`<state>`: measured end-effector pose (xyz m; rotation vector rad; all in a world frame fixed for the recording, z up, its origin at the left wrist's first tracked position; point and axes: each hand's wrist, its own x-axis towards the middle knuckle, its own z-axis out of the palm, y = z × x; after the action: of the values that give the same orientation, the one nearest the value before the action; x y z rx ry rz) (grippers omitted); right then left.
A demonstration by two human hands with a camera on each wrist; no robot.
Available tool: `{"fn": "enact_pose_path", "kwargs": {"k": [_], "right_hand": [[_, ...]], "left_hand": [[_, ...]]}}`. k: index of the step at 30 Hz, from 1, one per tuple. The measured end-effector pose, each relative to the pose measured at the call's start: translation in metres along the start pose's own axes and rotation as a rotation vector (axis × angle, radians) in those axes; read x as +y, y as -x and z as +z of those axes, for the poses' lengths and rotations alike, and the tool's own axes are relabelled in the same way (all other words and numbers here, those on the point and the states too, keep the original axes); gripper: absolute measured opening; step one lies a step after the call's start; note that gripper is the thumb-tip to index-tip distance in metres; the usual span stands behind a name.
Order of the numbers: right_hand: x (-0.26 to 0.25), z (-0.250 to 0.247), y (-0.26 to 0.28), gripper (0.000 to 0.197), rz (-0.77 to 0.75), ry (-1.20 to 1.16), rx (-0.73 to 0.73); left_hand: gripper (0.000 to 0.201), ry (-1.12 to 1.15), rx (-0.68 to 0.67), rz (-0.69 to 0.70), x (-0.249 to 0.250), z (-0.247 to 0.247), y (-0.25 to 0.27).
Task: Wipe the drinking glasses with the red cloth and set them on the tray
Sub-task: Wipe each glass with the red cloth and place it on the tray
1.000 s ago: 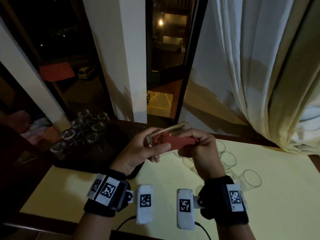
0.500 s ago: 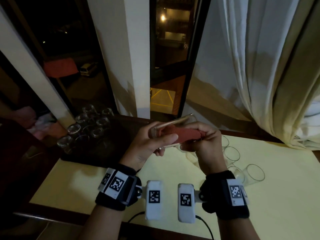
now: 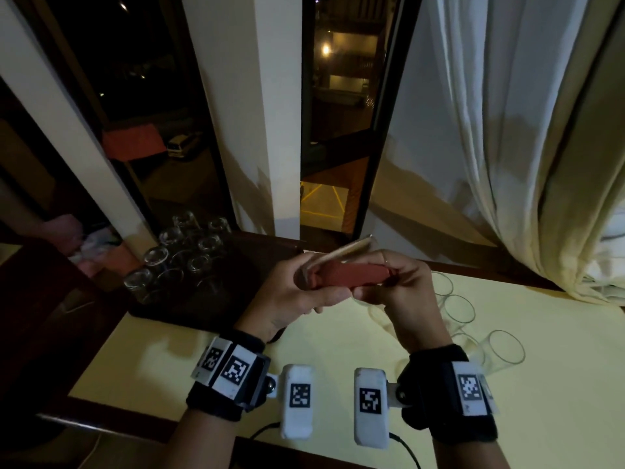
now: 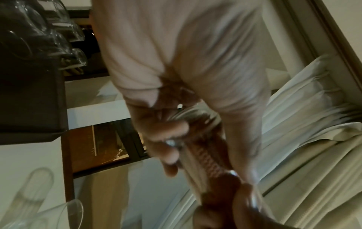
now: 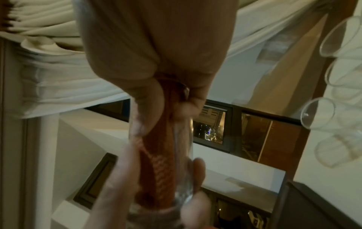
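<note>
From head height we look down on the clear drinking glass point(image 3: 341, 257) gripped mid-air; our wrist views face it closely from opposite ends, sharing it.

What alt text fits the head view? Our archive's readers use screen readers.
Two hands hold a drinking glass sideways above a yellow table: the left hand grips its base, the right hand pushes a red cloth inside. Glasses stand on a dark tray at left; others lie at right.
</note>
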<state>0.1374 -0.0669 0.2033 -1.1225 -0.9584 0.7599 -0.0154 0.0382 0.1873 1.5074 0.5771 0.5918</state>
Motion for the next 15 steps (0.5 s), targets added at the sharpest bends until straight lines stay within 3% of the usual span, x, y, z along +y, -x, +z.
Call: {"fn": "enact_pose_path", "kwargs": {"k": [2,4,7,12,15], "right_hand": [[-0.002,0.001,-0.002,0.026,0.042,0.032,-0.056],[-0.002,0.004,-0.007,0.036,0.103,0.06,-0.077],[0.001,0.014,-0.013,0.042,0.093,0.087,-0.018],[0.003,0.031,-0.015,0.032,-0.015,-0.005,0.02],[0.002,0.036,-0.017,0.027,0.02,0.014,-0.065]], "left_hand": [[0.068,-0.074,0.071,0.071,0.002,-0.005,0.001],[0.071,-0.221,0.131,0.156,0.003,-0.01,0.001],[0.073,-0.304,0.143,0.216,0.001,-0.015,0.001],[0.071,0.028,0.078,0.066,0.002,-0.024,0.005],[0.062,0.038,0.143,0.102,0.004,-0.035,0.008]]}}
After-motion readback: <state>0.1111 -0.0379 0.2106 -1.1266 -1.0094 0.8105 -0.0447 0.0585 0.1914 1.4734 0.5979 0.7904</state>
